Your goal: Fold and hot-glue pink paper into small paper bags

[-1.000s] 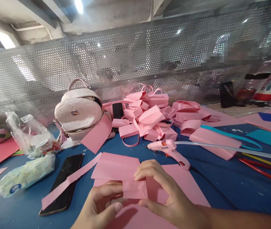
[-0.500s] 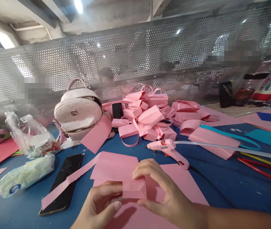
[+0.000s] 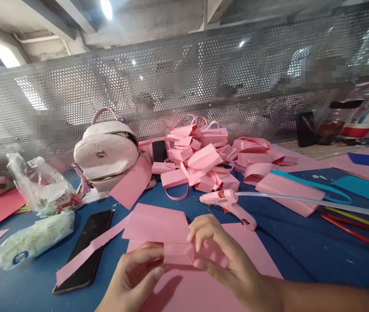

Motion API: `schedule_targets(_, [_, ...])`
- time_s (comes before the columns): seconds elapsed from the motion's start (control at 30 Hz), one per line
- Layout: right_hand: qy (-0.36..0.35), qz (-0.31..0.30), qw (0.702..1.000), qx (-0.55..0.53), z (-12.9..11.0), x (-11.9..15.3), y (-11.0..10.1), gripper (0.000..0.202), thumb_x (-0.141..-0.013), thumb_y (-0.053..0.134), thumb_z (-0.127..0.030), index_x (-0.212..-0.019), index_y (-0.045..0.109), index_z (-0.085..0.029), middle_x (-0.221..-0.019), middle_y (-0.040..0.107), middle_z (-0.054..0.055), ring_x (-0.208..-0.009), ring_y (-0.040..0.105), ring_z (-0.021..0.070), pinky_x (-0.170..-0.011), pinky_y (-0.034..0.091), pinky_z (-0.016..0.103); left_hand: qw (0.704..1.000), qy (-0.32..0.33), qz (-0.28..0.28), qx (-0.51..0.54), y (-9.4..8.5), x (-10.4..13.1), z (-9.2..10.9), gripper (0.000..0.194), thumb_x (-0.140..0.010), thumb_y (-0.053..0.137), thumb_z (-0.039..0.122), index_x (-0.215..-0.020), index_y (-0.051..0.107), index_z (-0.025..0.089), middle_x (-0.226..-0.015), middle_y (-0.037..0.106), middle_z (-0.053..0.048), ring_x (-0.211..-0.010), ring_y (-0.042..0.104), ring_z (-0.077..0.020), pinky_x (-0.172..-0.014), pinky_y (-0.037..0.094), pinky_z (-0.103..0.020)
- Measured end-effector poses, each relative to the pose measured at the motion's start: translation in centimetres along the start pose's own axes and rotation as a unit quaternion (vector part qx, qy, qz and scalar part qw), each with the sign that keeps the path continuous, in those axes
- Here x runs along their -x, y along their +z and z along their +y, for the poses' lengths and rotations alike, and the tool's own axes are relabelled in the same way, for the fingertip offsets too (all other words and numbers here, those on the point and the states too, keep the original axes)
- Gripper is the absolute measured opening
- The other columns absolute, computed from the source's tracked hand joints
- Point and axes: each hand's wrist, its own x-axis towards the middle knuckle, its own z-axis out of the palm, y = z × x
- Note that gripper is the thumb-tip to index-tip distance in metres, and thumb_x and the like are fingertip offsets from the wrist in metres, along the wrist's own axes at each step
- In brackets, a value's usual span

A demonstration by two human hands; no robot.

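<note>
A small pink paper bag [image 3: 156, 223], its folded end toward me, is held up between my two hands. My left hand [image 3: 139, 271] is curled around its left side, fingers partly hidden behind the folded end and thumb below. At the right edge of that end, my right hand [image 3: 221, 255] grips with bent fingers above and the thumb at the lower corner. Beneath both hands lies a large pink paper sheet [image 3: 262, 255]. Just beyond my right hand rests a pink glue gun [image 3: 223, 199] with a long clear glue stick in it.
Several finished pink paper bags [image 3: 204, 160] are heaped at the back, beside a pale backpack [image 3: 106, 149]. To the left, a black phone [image 3: 89, 251] lies under a pink paper strip [image 3: 106, 236], near a tissue pack [image 3: 35, 238]. A perforated metal panel [image 3: 178, 78] stands behind the blue table [image 3: 301, 234].
My right hand's fingers have slid off the top of the folded end to its right edge. The bag has shifted slightly left and up.
</note>
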Motion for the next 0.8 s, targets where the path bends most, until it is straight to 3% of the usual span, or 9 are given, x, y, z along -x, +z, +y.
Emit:
schedule_targets(0.1, [-0.003,0.016,1.0,-0.008,0.0,-0.04,0.05,0.013,-0.099,0.062,-0.035,-0.094,0.053,-0.028,-0.099,0.057,-0.001,-0.097,0.054,0.0183,-0.092,0.043,0.032,0.998,0.006,0.063,-0.019,0.18,0.03,-0.04,0.032,-0.087,0.072,0.051,-0.101,0.083,0.025,-0.101,0.078,-0.011,-0.092,0.071,-0.024,-0.082,0.057,-0.027])
schedule_targets(0.2, [-0.008,0.0,1.0,-0.02,-0.12,-0.07,0.03,0.017,-0.098,0.064,-0.038,-0.09,0.053,-0.027,-0.094,0.059,-0.001,-0.094,0.056,0.0181,-0.091,0.044,0.033,0.996,0.011,0.088,-0.002,0.45,0.08,0.04,0.031,-0.084,0.074,0.052,-0.099,0.084,0.026,-0.102,0.078,-0.01,-0.091,0.072,-0.0239,-0.081,0.058,-0.027])
schedule_targets(0.4, [-0.017,-0.009,1.0,-0.011,-0.27,0.05,0.01,0.017,-0.101,0.059,-0.041,-0.089,0.058,-0.027,-0.091,0.062,-0.002,-0.09,0.058,0.0166,-0.087,0.044,0.034,0.996,-0.011,0.08,0.032,0.61,0.09,0.02,0.028,-0.084,0.077,0.047,-0.102,0.083,0.027,-0.103,0.079,-0.009,-0.093,0.073,-0.0229,-0.084,0.058,-0.026])
schedule_targets(0.63, [-0.039,0.006,0.999,0.016,-0.36,-0.07,0.06,0.023,-0.103,0.054,-0.044,-0.089,0.059,-0.028,-0.082,0.062,-0.002,-0.083,0.056,0.016,-0.081,0.039,0.033,0.996,0.029,0.076,0.02,0.46,-0.13,-0.05,0.025,-0.085,0.076,0.045,-0.099,0.084,0.026,-0.103,0.079,-0.01,-0.092,0.073,-0.0234,-0.082,0.059,-0.025])
schedule_targets(0.8, [-0.047,-0.006,0.997,0.054,-0.7,0.03,-0.18,0.014,-0.103,0.056,-0.036,-0.093,0.059,-0.027,-0.083,0.059,-0.003,-0.084,0.053,0.0155,-0.082,0.037,0.033,0.998,0.035,0.026,-0.037,-0.25,-0.17,-0.12,0.028,-0.091,0.069,0.043,-0.108,0.082,0.025,-0.109,0.078,-0.012,-0.104,0.072,-0.0273,-0.086,0.06,-0.028])
